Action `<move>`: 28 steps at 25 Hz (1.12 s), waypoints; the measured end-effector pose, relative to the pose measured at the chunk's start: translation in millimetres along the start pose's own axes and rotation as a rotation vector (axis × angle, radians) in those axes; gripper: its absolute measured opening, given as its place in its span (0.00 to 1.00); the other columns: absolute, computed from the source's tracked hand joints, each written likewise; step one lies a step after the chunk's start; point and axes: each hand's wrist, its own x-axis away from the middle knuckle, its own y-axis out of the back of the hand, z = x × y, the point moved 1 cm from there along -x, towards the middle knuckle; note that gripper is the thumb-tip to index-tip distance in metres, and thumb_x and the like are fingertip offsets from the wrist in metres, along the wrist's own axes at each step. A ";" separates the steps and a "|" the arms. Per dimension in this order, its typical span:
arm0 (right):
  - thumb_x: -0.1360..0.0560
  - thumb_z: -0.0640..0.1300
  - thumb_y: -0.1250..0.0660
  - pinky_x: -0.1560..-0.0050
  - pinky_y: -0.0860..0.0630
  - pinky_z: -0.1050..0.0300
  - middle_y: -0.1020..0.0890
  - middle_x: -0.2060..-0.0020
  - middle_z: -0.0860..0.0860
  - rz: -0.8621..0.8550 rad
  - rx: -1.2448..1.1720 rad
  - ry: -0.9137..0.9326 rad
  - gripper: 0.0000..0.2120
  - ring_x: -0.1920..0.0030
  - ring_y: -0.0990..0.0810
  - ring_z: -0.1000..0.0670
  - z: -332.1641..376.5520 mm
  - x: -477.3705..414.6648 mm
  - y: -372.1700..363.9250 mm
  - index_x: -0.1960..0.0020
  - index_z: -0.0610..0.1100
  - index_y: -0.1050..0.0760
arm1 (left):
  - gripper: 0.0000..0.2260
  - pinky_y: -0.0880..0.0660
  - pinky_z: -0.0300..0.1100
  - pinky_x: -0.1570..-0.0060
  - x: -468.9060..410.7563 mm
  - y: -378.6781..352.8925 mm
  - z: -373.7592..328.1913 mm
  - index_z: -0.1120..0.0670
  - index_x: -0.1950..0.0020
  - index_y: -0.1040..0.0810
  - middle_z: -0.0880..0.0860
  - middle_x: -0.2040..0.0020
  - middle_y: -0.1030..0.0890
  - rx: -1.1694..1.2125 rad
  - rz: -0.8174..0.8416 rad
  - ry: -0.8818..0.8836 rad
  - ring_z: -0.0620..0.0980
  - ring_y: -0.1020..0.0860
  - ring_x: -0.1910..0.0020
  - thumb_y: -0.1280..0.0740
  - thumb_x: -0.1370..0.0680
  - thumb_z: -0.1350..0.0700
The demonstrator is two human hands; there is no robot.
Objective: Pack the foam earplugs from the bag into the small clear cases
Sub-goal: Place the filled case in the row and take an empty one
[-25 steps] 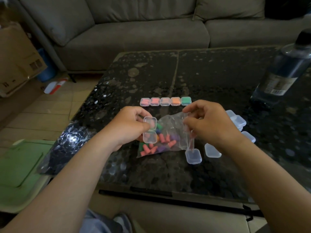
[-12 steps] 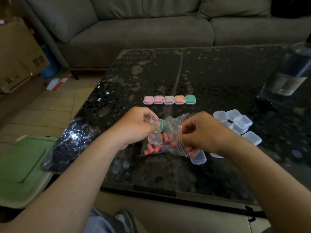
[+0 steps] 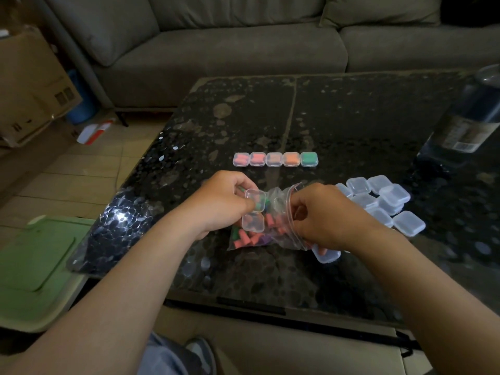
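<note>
Both hands work near the table's front edge: the left hand (image 3: 226,204) pinches an open clear case (image 3: 253,212), its lid hinged up, just above the bag (image 3: 270,226); the right hand (image 3: 324,215) is curled closed at the bag's red-zip mouth, fingertips hidden inside. Pink, green and purple earplugs (image 3: 247,238) lie in the bag on the table (image 3: 351,117). Five filled cases (image 3: 275,159) sit in a row toward the middle, and empty cases (image 3: 384,201) cluster near the right edge

Empty cases (image 3: 378,201) crowding right side
</note>
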 end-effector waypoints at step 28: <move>0.26 0.36 0.29 0.62 0.15 0.48 0.17 0.65 0.47 -0.342 -0.539 -0.024 0.04 0.64 0.16 0.50 -20.3 21.7 38.9 0.58 0.42 0.21 | 0.12 0.18 0.55 0.50 13.2 -11.2 -24.7 0.51 0.47 0.16 0.58 0.54 0.16 0.400 -0.008 -0.075 0.54 0.16 0.55 0.30 0.23 0.67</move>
